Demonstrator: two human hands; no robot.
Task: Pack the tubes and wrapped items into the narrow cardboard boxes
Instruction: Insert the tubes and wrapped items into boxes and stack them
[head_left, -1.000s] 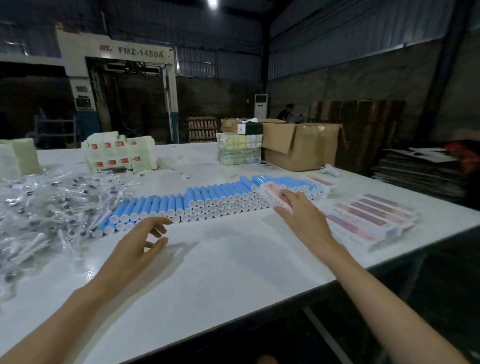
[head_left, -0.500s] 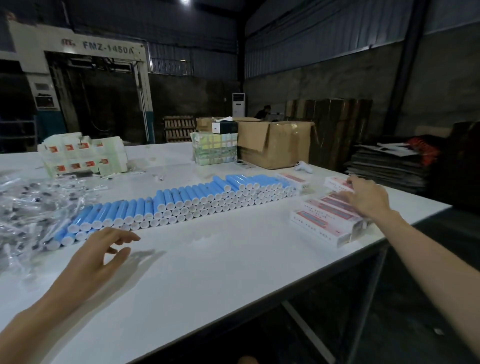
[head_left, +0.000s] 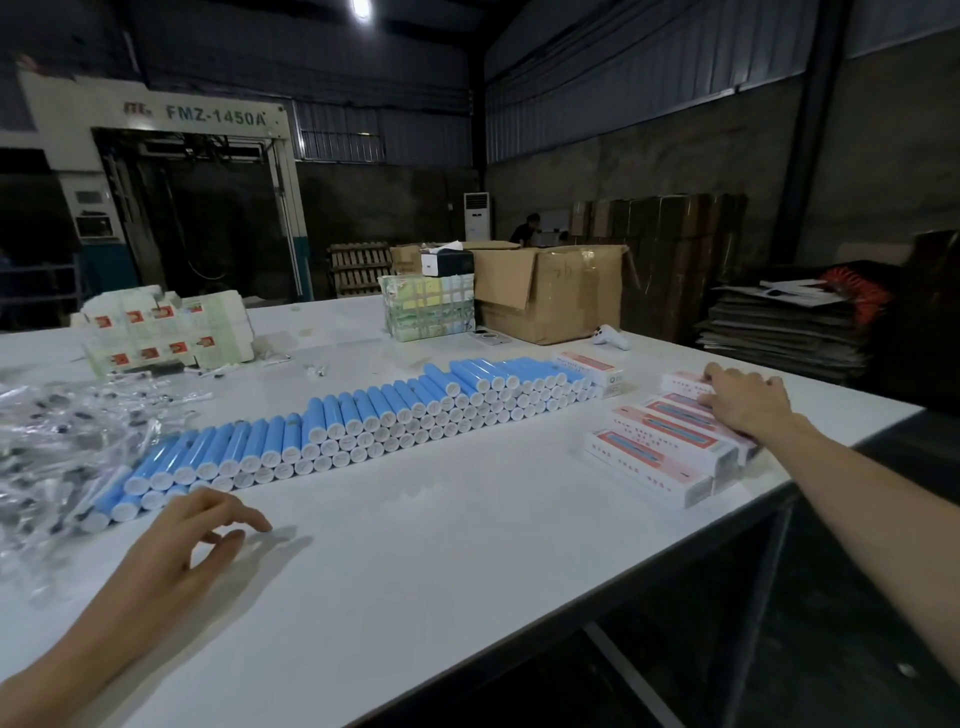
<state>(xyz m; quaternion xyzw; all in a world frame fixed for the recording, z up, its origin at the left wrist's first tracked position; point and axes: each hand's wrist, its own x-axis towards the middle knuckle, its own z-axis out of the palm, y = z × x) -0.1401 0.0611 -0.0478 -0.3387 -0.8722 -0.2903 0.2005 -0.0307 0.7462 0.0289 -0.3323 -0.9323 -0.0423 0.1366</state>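
- Right hand (head_left: 748, 402): palm down on the far end of the stack of narrow red-and-white boxes (head_left: 660, 447) near the right edge of the white table (head_left: 467, 561). Fingers lightly bent, tips reaching a separate box (head_left: 681, 382) just beyond the stack. Thumb lies against a box top. Cannot tell whether anything is actually pinched, as the underside of the hand is hidden.
- Left hand (head_left: 171, 551): fingers loosely curved, holding nothing, with the index tip on the tabletop.
- Blue tubes with white caps (head_left: 363, 421): long stacked row across mid-table. The near-left end lies just beyond the left fingertips, apart from them.
- Clear-wrapped items (head_left: 52, 441): loose heap at far left, touching the tube row's end.
- Brown carton (head_left: 550, 291): open, at the table's far side.
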